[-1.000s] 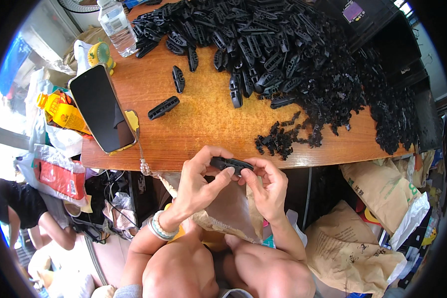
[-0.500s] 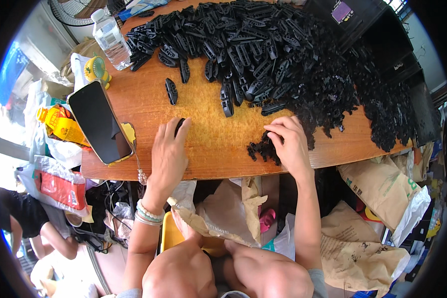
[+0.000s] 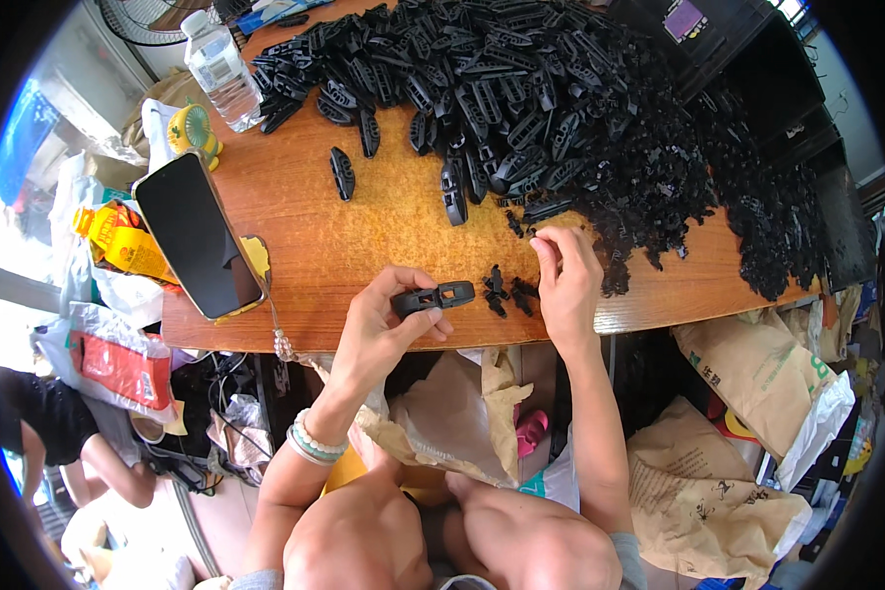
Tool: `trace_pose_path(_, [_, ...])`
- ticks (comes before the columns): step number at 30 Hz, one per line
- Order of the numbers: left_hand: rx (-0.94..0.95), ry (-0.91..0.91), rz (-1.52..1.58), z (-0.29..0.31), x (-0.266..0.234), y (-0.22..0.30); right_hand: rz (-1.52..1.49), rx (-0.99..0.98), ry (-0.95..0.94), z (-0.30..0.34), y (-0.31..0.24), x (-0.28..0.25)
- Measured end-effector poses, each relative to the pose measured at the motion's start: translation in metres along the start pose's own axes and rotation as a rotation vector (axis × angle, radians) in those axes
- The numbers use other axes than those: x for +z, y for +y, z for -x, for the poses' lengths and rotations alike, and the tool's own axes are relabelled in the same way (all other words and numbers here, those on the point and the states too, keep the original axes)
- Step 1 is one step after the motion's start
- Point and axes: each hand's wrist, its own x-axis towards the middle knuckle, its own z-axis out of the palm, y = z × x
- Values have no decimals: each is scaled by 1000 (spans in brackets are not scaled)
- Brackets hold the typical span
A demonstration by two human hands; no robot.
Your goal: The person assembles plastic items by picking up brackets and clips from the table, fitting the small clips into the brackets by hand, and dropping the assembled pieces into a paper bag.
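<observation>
My left hand (image 3: 379,320) grips a long black plastic housing (image 3: 452,293) with slots, its free end pointing right above the table's near edge. To the right, my right hand (image 3: 567,280) pinches a small black plastic piece (image 3: 533,233) at its fingertips, mostly hidden by them. Between the hands lie several loose small black clips (image 3: 497,285). Beyond them spreads a heap of similar black housings (image 3: 482,84), and a heap of tiny black pieces (image 3: 649,167) adjoins it on the right. One housing (image 3: 342,174) lies alone on the wooden table (image 3: 295,211).
At the left stand a phone (image 3: 197,236), a water bottle (image 3: 221,74) and a small yellow-green fan (image 3: 193,130). Black crates (image 3: 757,98) border the right side. A paper bag (image 3: 442,418) sits open below the near edge. Another person's arm (image 3: 113,472) shows at lower left.
My left hand has moved right and nearer, turning the housing into view. My right hand has lifted slightly off the small clips, which are now more visible.
</observation>
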Motion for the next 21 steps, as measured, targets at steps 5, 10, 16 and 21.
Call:
trace_pose_path(5, [38, 28, 1, 6, 9, 3, -577, 121, -106, 23, -51, -11])
trace_pose_path(10, [15, -69, -83, 14, 8, 9, -478, -163, -132, 27, -71, -16])
trace_pose_path(16, [-78, -64, 51, 16, 9, 12, -279, -324, -100, 38, -70, -10])
trace_pose_path(21, [83, -15, -91, 23, 9, 9, -538, 103, -182, 42, -79, -14])
